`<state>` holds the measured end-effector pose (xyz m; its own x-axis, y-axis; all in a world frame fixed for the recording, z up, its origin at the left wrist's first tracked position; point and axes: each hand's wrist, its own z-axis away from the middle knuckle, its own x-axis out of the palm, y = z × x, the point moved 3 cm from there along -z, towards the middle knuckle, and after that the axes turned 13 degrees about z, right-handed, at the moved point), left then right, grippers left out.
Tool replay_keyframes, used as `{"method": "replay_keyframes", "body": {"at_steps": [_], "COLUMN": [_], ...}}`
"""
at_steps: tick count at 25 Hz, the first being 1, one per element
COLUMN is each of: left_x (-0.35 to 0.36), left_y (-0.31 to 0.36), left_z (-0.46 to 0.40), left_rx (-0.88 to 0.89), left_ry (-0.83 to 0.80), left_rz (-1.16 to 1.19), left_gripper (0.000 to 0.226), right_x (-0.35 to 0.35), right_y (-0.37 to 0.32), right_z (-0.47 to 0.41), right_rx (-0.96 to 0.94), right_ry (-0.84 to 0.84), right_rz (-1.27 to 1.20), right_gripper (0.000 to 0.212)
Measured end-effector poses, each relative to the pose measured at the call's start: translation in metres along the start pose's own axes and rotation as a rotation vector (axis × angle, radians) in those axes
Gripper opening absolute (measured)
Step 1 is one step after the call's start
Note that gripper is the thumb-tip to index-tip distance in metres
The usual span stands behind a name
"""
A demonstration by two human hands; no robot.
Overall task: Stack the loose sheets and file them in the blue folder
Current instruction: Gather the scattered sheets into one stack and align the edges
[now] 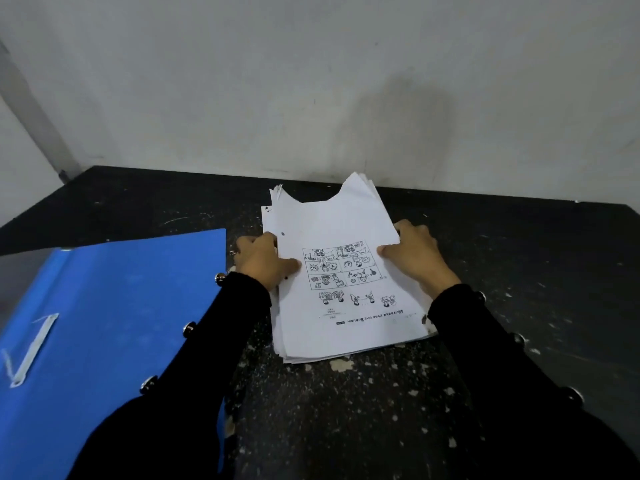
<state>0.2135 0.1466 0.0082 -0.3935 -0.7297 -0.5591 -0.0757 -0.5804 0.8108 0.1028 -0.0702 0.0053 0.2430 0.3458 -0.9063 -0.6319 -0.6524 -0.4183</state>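
1. The left hand (265, 259) and right hand (414, 256) have their fingers clamped on the side edges of the white printed paper stack (346, 271), at table centre; squaring the fanned edges would help.
2. At 9 o'clock, just beside it, the flat blue card folder (114, 306) lies open on the speckled black table (346, 410); the left sleeve overlaps it.

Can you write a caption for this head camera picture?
Both hands, left and right, grip a paper stack beside the blue folder.

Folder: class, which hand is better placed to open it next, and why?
Left. The left hand grips the sheets' edge right beside the folder; the right hand holds the far edge.
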Motion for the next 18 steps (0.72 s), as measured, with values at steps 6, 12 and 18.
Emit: {"method": "replay_keyframes", "body": {"at_steps": [6,12,18], "left_x": [0.001,-0.001,-0.002], "left_y": [-0.004,-0.003,-0.003], "left_z": [-0.008,-0.009,-0.006], "left_rx": [-0.011,-0.043,-0.079], "left_ry": [0.002,-0.009,-0.026], "left_rz": [0.061,0.134,0.231], "left_gripper": [0.049,0.053,0.054], "right_x": [-0.004,-0.008,-0.007], "right_y": [0.000,-0.006,-0.005], "right_z": [0.002,0.002,0.002], "right_rx": [0.036,0.031,0.050], "right_ry": [-0.026,-0.048,-0.102], "right_rz": [-0.186,-0.233,-0.410], "right_gripper": [0.039,0.045,0.042]}}
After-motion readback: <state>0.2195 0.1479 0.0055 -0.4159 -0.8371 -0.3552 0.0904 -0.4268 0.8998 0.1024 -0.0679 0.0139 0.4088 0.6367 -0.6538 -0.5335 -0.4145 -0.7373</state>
